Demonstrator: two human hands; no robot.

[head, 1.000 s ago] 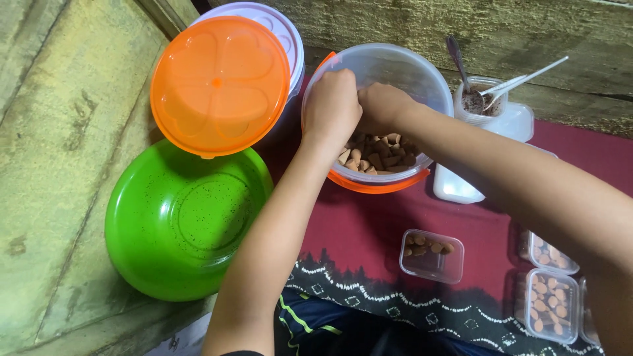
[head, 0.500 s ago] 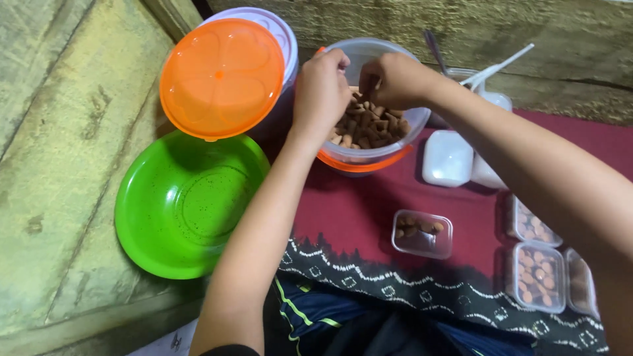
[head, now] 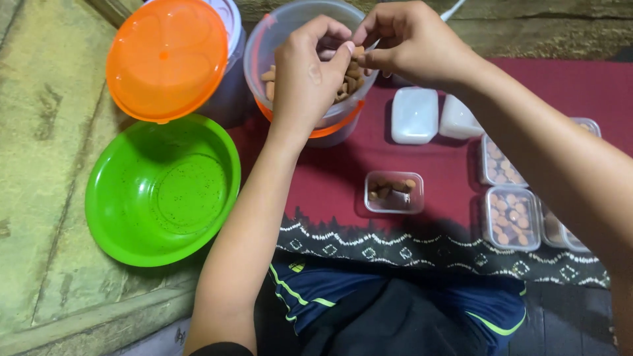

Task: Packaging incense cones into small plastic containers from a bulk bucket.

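My left hand [head: 310,69] and my right hand [head: 412,39] meet above a clear round tub [head: 264,49] with an orange base, full of small brown cookies [head: 349,82]. Both hands pinch a brown cookie [head: 358,51] between their fingertips, just over the tub. Below the tub, on a dark red cloth [head: 343,178], lies a small clear rectangular box [head: 393,192] with a few cookies in it and no lid on.
An empty green bowl [head: 161,191] sits at left, an orange lid [head: 166,58] leans above it on a white container. Two white lids [head: 414,115] lie right of the tub. Several filled small boxes [head: 511,217] stand at the right edge.
Both hands have lifted out of the tub and now pinch a cookie together above it. The view has shifted closer and rightward.
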